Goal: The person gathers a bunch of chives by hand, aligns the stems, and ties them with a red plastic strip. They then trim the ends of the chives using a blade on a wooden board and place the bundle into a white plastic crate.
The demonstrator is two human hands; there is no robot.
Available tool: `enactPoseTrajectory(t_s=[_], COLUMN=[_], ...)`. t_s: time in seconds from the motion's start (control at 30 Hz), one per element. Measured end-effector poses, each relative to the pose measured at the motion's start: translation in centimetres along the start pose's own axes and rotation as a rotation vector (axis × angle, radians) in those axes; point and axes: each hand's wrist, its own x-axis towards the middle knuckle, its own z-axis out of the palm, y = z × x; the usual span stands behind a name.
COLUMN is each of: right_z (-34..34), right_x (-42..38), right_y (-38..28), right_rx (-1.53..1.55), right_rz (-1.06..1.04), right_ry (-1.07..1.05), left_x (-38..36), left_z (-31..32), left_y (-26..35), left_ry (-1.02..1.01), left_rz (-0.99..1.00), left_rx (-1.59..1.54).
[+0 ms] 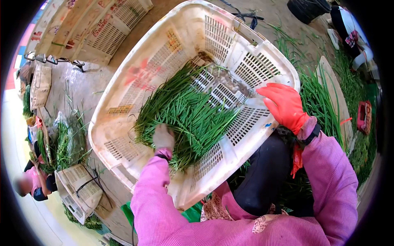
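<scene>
A large white plastic crate [135, 78] is tilted in front of me, with slotted walls and red and yellow marks. Inside lies a heap of long, thin green chives [201, 119], spread over its lower left part. My left hand [163, 137] reaches into the crate with its fingers curled into the near end of the chives; the fingertips are hidden among the stalks. At the right side my right hand [284, 105], in a red rubber glove, is closed over the crate's rim.
More long green stalks [318, 102] lie on the right. Another white crate [119, 30] stands upper left, and a smaller one [80, 186] lower left. A black bucket [308, 9] is at the top. One person [37, 180] is at far left, another [353, 33] upper right.
</scene>
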Motion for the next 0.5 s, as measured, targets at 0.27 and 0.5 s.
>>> enactPoseTrajectory(t_s=[0.27, 0.5], right_z=[-0.4, -0.6], right_x=[0.4, 0.6], right_y=[0.0, -0.1], right_rx=[0.011, 0.031], right_rz=[-0.024, -0.013], right_ry=[-0.021, -0.031], left_x=[11.4, 12.1], left_z=[2.5, -0.7], left_y=[-9.8, -6.9], left_ry=[-0.154, -0.382], left_rz=[-0.445, -0.477], left_rx=[-0.113, 0.267])
